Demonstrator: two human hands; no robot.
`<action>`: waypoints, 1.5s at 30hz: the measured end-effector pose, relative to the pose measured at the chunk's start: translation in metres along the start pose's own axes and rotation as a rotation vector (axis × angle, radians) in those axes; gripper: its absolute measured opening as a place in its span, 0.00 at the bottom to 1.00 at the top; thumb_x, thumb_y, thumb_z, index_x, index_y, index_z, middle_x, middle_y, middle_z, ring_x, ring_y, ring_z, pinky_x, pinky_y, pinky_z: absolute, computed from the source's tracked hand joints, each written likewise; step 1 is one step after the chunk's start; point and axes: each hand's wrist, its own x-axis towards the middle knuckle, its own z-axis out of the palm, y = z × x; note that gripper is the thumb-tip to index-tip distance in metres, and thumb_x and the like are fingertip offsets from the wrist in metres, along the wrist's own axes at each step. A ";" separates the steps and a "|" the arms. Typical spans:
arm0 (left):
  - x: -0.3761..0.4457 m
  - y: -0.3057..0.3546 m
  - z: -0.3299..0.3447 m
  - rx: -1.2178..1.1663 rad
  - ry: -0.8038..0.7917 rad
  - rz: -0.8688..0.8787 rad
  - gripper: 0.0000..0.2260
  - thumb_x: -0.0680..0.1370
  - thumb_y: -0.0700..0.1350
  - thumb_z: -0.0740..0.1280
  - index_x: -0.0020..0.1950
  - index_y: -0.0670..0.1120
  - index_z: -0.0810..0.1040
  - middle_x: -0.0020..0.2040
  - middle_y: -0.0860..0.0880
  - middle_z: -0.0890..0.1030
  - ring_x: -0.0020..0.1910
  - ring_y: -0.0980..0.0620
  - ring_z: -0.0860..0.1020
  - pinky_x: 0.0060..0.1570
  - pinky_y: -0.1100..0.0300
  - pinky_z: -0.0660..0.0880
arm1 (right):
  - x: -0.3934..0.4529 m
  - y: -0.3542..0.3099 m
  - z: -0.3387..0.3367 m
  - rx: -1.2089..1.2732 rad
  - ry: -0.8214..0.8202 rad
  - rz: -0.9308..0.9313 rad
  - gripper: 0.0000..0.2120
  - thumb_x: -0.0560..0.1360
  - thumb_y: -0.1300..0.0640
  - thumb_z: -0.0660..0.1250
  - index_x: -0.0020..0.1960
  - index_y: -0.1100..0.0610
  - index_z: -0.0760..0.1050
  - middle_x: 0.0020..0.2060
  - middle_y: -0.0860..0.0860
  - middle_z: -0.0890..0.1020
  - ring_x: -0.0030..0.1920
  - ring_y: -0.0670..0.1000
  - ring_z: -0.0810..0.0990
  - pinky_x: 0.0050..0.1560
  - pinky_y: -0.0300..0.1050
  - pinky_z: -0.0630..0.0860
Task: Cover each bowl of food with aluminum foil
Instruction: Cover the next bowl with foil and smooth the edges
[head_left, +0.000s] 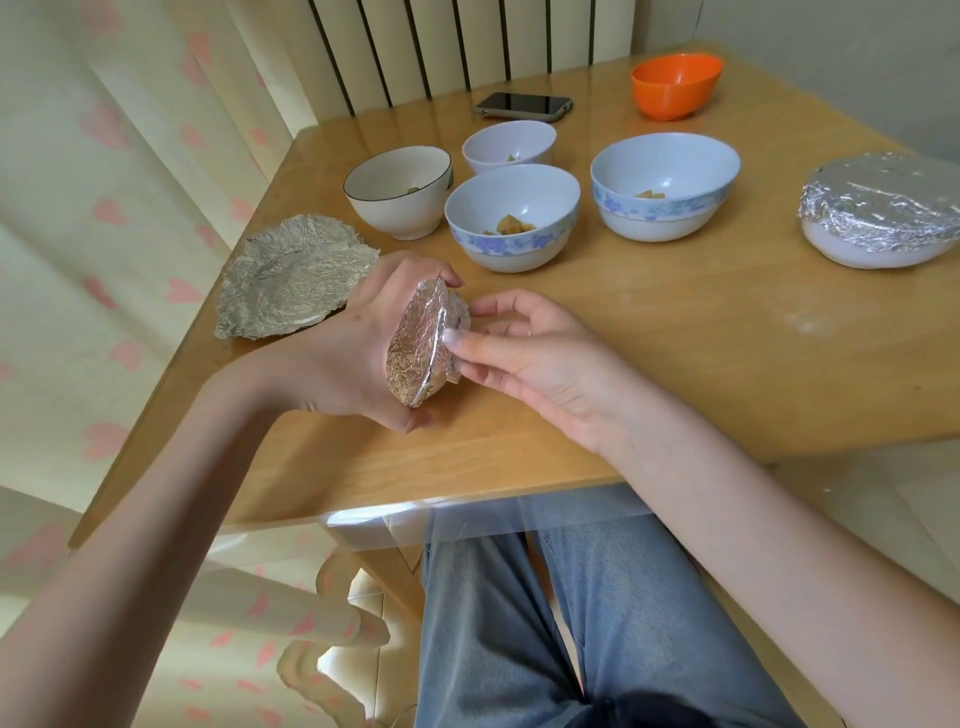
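My left hand (353, 338) grips a small foil-wrapped bowl (421, 345), tilted on its side just above the table. My right hand (524, 348) touches the foil at the bowl's rim with its fingertips. Several uncovered bowls with bits of food stand behind: a white black-rimmed bowl (400, 189), a small white bowl (509, 145), and two blue-flowered bowls (511, 215) (665, 184). A larger bowl capped with foil (878, 208) sits at the right edge. A crumpled loose foil sheet (288, 275) lies at the table's left corner.
An orange bowl (675, 83) and a phone (522, 105) lie at the back of the wooden table (675, 338). A radiator and a curtain stand behind and to the left. My jeans show below the table's near edge.
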 end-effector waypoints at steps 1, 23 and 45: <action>0.000 0.000 0.000 -0.002 -0.001 -0.001 0.49 0.58 0.47 0.83 0.68 0.63 0.55 0.65 0.61 0.57 0.68 0.60 0.59 0.60 0.68 0.63 | 0.000 0.002 -0.001 -0.012 -0.005 -0.003 0.20 0.70 0.66 0.73 0.59 0.62 0.71 0.48 0.58 0.78 0.41 0.49 0.80 0.46 0.39 0.80; 0.000 -0.001 0.000 -0.059 0.016 0.014 0.46 0.54 0.57 0.77 0.65 0.68 0.55 0.65 0.61 0.58 0.68 0.62 0.60 0.60 0.66 0.63 | 0.004 0.027 0.010 -0.102 0.281 -0.212 0.12 0.72 0.70 0.65 0.50 0.56 0.71 0.35 0.52 0.78 0.29 0.45 0.79 0.45 0.50 0.81; 0.000 -0.001 0.002 -0.039 0.031 0.022 0.46 0.54 0.56 0.77 0.63 0.71 0.54 0.64 0.62 0.57 0.67 0.62 0.60 0.59 0.68 0.64 | -0.007 0.023 0.018 0.082 0.233 -0.078 0.05 0.73 0.62 0.72 0.48 0.61 0.80 0.39 0.52 0.83 0.37 0.45 0.80 0.46 0.38 0.81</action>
